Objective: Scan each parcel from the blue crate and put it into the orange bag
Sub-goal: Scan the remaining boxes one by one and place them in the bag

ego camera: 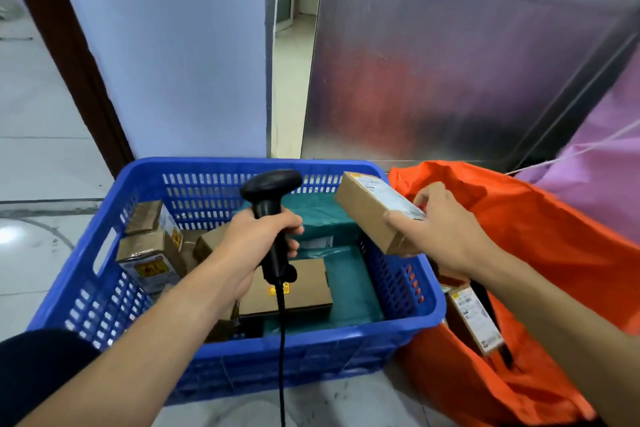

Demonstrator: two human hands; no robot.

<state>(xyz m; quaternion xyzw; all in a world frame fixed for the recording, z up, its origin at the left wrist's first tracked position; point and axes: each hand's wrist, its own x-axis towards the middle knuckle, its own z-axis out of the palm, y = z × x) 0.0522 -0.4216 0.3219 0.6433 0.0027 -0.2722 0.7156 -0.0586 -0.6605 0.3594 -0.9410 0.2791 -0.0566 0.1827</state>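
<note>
Right now we are holding a brown cardboard parcel (pixel 372 213) in our right hand (pixel 446 232), above the far right corner of the blue crate (pixel 346 334) and just at the edge of the orange bag (pixel 554 236). The thumb is pressing on the near edge of the labelled top face and the fingers are curling over the far side, so the hand is pinching the parcel at its right end only. Its long axis is running from far left to near right, the free end pointing toward the head of the scanner (pixel 272 189). Our left hand (pixel 256 243) is gripping the scanner with its fingers wrapped round the handle; whether one is on the trigger we cannot tell. The bag mouth is lying open to the right of and below the gripping hand, with one labelled parcel (pixel 474 319) inside. We are judging that the right hand, being nearer, is making the drop: a swing rightward, the long axis tipping down into the mouth. Whether the label is read we cannot tell. Several boxes (pixel 149 250) and teal mailers (pixel 349 284) are waiting in the crate.
</note>
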